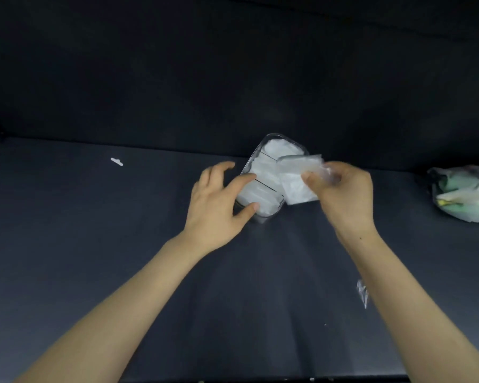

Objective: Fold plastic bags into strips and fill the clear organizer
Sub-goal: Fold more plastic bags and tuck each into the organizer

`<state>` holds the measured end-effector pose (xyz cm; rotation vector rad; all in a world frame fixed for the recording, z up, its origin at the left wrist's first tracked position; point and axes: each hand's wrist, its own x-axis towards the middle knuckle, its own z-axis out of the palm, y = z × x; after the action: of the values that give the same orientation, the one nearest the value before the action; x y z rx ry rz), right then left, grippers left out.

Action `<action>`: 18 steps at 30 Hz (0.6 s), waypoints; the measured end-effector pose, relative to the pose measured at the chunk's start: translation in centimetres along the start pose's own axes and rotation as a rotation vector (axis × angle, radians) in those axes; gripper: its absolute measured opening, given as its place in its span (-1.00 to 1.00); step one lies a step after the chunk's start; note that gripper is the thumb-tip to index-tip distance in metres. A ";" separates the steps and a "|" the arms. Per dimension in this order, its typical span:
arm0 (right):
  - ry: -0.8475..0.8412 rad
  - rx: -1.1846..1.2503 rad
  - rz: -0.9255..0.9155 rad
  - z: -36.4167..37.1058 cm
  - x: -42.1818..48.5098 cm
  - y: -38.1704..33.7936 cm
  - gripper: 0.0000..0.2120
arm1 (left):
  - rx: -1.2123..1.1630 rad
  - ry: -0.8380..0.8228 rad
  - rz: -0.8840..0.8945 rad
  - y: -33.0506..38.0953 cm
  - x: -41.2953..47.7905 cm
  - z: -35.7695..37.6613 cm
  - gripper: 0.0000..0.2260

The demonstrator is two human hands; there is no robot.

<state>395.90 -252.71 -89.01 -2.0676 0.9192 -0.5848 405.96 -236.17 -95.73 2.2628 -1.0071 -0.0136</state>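
Spring-back is the main risk; the folded bag (293,186) is slippery film, and if it is let go before it is wedged in, I judge it will unfold and ride up over the rim; the compartments already look full, so forcing it could lift the neighbours or skid the organizer (266,218) across the worktop (94,244). The right hand (346,194) pinches the folded bag between thumb and curled fingers, just over the organizer's right edge at frame centre. The left hand (219,200) lies spread and fairly straight on the organizer's left side, a finger on the contents, thumb by the near wall, gripping nothing. Two dividers split the organizer into three compartments; each holds white folded plastic. A green bag (462,194) sits at the right edge, contents unclear.
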 end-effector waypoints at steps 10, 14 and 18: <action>-0.053 -0.194 -0.260 2.5 1.8 -0.3 -0.87 | -0.011 -0.166 -0.014 -1.3 0.8 1.9 -0.43; -0.085 -0.327 -0.469 3.9 1.5 0.0 -0.94 | -0.020 -0.122 0.047 -1.6 -0.4 2.2 -0.53; -0.171 -0.455 -0.634 4.7 1.6 0.5 -0.93 | 0.003 -0.101 0.080 -1.8 -1.2 2.4 -0.59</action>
<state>399.81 -251.88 -92.01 -2.7962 0.2898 -0.5347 405.66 -235.83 -98.93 2.2417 -1.1507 -0.0932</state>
